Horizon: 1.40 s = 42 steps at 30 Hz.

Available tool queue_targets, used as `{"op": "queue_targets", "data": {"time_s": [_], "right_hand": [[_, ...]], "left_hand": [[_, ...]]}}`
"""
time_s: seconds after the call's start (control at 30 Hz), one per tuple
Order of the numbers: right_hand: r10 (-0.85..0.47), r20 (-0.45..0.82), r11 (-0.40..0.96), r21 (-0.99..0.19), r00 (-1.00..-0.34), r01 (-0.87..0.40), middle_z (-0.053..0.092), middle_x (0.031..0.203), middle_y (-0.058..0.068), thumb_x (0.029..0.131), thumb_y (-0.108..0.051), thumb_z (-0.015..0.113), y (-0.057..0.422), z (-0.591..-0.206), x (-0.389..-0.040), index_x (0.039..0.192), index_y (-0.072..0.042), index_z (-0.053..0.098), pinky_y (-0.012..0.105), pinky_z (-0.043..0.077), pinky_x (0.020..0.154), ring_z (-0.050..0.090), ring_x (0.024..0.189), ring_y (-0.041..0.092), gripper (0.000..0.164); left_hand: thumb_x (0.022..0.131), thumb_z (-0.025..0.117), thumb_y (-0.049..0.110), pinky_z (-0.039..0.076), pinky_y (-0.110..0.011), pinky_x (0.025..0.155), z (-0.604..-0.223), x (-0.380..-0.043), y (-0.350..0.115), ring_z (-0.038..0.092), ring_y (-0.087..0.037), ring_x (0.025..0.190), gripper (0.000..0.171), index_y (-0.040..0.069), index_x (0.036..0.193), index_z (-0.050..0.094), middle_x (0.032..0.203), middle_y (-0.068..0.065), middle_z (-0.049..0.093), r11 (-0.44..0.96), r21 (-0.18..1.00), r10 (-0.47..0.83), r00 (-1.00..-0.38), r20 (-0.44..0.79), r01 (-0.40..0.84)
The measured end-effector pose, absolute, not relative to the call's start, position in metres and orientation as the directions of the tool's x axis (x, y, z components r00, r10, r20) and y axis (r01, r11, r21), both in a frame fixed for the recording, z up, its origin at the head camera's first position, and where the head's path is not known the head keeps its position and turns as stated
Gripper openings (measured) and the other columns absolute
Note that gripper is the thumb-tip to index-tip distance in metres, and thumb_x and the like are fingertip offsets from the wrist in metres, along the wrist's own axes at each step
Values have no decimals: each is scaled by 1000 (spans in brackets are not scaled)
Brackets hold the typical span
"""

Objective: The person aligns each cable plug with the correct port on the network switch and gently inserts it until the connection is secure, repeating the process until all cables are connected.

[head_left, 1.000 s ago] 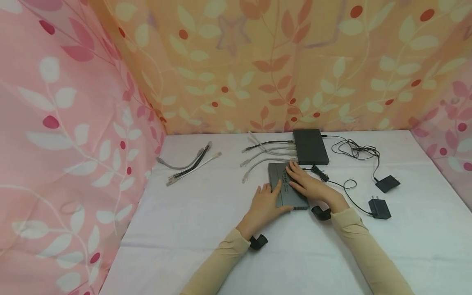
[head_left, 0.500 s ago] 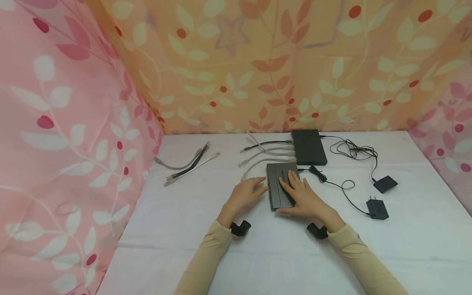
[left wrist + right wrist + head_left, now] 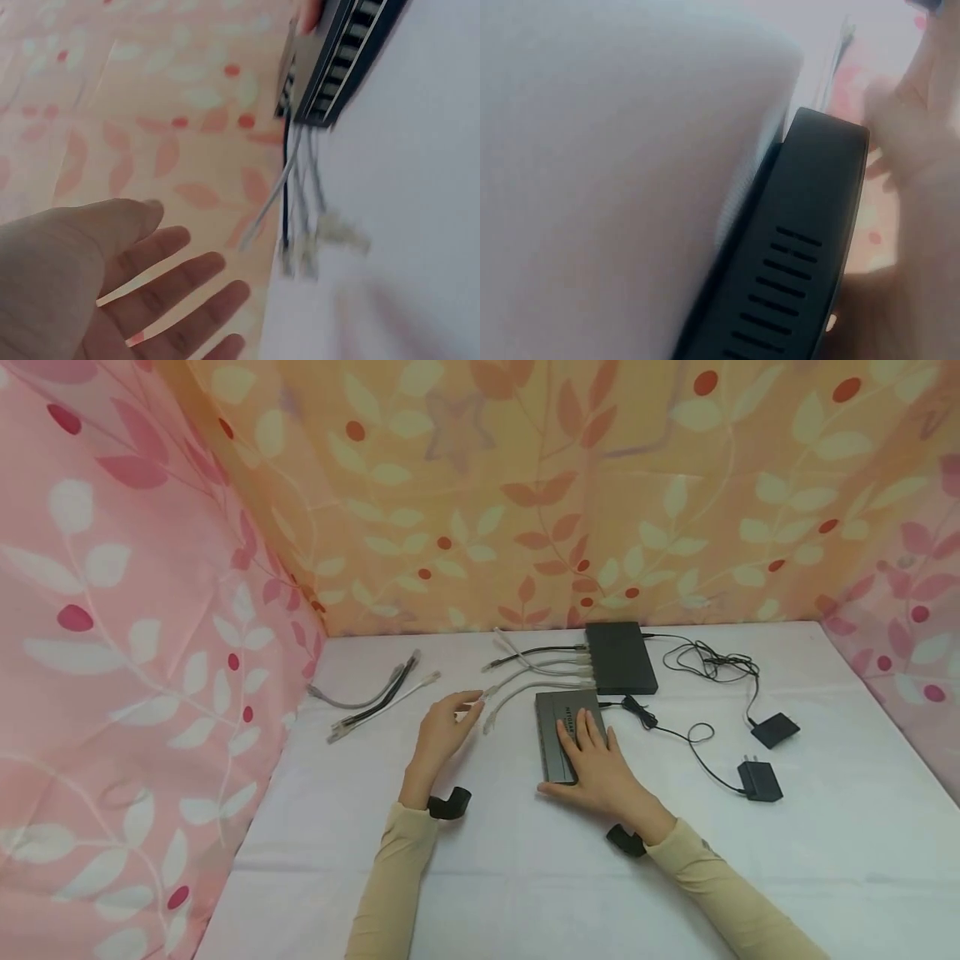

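- Grey box, lettered NETGEAR, lies flat on the white-covered desk in front of me, just on the near side of a black box.
- My right grip rests on top of the grey one, fingers spread across its face, thumb at the near edge.
- Right wrist view: dark side with vent slots, close up.
- My left grip is left of the grey box, fingers loosely spread; a cable plug sits near the fingertips, apart from them in the left wrist view.
- Row of ports along the grey box's side, seen from the left wrist.
- Several cables, black and pale, run left out of the black box.
- Farther left, loose cables lie together.
- To the right: two black power adapters, cords leading back toward the boxes.
- Floral curtains stand behind.
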State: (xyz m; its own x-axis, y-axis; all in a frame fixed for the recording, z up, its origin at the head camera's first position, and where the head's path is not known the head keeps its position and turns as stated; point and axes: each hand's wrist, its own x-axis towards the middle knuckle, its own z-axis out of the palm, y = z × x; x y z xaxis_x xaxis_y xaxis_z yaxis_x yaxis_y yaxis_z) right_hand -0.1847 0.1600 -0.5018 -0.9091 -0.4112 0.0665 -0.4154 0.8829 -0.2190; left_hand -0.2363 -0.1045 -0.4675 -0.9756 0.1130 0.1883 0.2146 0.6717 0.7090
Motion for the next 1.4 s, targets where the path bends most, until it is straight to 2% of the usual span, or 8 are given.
{"op": "queue_targets", "data": {"time_s": [0.2, 0.3, 0.43, 0.8, 1.17, 1.4], "right_hand": [[-396, 63, 889, -226, -916, -400, 14, 149, 29, 76, -71, 53, 155, -499, -185, 146, -7, 26, 67, 17, 102, 9, 140, 41, 98], [-404, 60, 886, -221, -913, -406, 15, 149, 29, 77, -68, 54, 156, -498, -185, 146, -6, 27, 68, 18, 101, 10, 139, 42, 97], [-422, 59, 880, -216, -905, -424, 16, 149, 28, 77, -67, 55, 158, -498, -185, 145, -5, 27, 69, 19, 100, 10, 139, 43, 97], [-488, 82, 833, -256, -869, -492, 15, 151, 25, 75, -65, 61, 177, -500, -186, 146, -7, 28, 67, 18, 102, 11, 139, 41, 97], [-580, 109, 763, -272, -807, -586, 17, 151, 22, 74, -66, 61, 199, -502, -194, 146, -11, 29, 63, 15, 105, 13, 140, 39, 96], [-620, 67, 726, -329, -782, -604, 9, 154, 17, 77, -65, 60, 211, -502, -196, 148, -16, 23, 60, 8, 108, 6, 142, 34, 94]], "left_hand": [[93, 56, 31, 50, -40, 83, -471, -247, -135, 62, -22, 102, 29, 16, 116, 66, 118, -5, 64, 673, 714, -14, -962, 272, 192], [93, 55, 30, 50, -45, 81, -478, -253, -149, 61, -27, 103, 28, 16, 115, 66, 117, -7, 63, 688, 708, -55, -961, 271, 160], [93, 56, 27, 47, -50, 84, -486, -261, -164, 60, -31, 103, 28, 14, 115, 66, 117, -10, 63, 702, 698, -66, -963, 260, 140], [91, 58, 15, 43, -49, 91, -488, -280, -181, 54, -34, 110, 26, 4, 114, 64, 116, -16, 61, 742, 648, -15, -962, 271, 171], [92, 56, 15, 39, -44, 99, -497, -303, -190, 51, -31, 116, 28, 3, 117, 62, 119, -15, 59, 804, 562, 82, -973, 216, 193], [92, 55, 12, 40, -42, 98, -502, -312, -189, 52, -33, 114, 29, -3, 117, 60, 118, -18, 60, 809, 533, 147, -964, 222, 246]]}}
